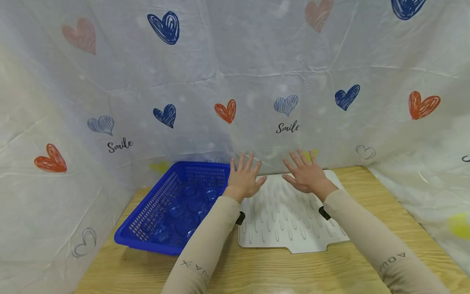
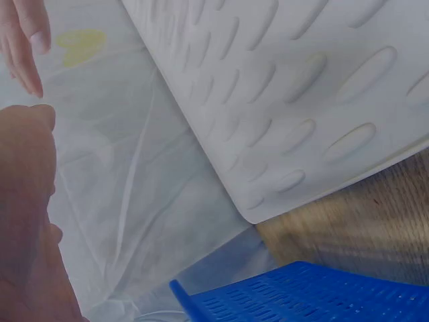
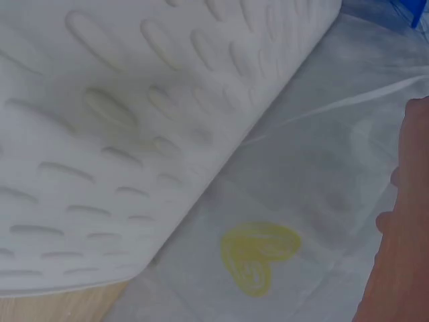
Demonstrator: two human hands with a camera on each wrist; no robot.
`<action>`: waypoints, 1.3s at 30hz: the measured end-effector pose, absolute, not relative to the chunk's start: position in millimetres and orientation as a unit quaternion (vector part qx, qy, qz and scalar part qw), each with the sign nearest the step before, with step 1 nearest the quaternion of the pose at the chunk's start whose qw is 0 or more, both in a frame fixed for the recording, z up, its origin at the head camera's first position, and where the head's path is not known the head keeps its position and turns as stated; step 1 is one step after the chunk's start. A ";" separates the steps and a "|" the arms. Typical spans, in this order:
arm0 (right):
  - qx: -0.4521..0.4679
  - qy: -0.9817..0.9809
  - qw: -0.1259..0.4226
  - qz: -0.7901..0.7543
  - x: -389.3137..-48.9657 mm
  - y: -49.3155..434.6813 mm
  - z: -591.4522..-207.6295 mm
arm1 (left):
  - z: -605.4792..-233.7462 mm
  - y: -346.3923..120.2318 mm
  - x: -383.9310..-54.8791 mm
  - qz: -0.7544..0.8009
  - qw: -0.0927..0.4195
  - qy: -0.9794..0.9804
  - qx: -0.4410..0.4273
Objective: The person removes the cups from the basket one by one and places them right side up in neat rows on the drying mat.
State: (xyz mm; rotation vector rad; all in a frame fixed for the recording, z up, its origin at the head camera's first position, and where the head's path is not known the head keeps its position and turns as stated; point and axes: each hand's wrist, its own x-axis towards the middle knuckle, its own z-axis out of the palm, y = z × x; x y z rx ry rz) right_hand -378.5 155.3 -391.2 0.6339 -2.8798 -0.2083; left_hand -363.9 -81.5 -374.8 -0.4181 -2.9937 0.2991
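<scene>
Both hands are held out with fingers straight and spread, and neither holds anything. The left hand (image 1: 243,179) is above the gap between the blue basket (image 1: 125,241) and the white board (image 1: 264,241). Over the far right part of the board is the right hand (image 1: 306,176). Raised oval ridges cover the white board, which has a tab on its near edge. Inside the basket lie several clear, rounded pieces (image 1: 187,222), tinted blue by it; their kind is hard to tell. In the left wrist view, part of the left hand (image 2: 27,215) shows beside the board.
A wooden table (image 1: 257,273) bears the basket on the left and the board right of it. Behind and at both sides hangs a whitish sheet (image 1: 257,53) printed with hearts and "Smile", close to the table's far edge. Dark straps show at both wrists.
</scene>
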 end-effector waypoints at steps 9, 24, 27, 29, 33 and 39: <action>0.236 -0.963 0.107 -0.075 -362.9 162.1 -382.9 | -365.4 -92.2 -348.5 0.085 0.046 -0.982 -0.160; 0.263 -0.953 0.131 -0.068 -343.0 177.0 -380.8 | -358.3 -104.5 -332.7 0.072 0.044 -0.981 -0.176; 0.271 -0.951 0.138 -0.062 -340.5 178.9 -381.5 | -359.0 -105.8 -331.3 0.074 0.045 -0.980 -0.178; 0.272 -0.950 0.138 -0.061 -338.8 180.5 -381.8 | -359.2 -106.5 -330.5 0.070 0.045 -0.980 -0.181; 0.272 -0.951 0.139 -0.056 -335.1 183.7 -383.1 | -358.7 -107.6 -327.2 0.067 0.049 -0.979 -0.187; 0.283 -0.946 0.158 -0.018 -336.0 193.1 -394.2 | -359.3 -112.4 -321.5 0.071 0.045 -0.979 -0.188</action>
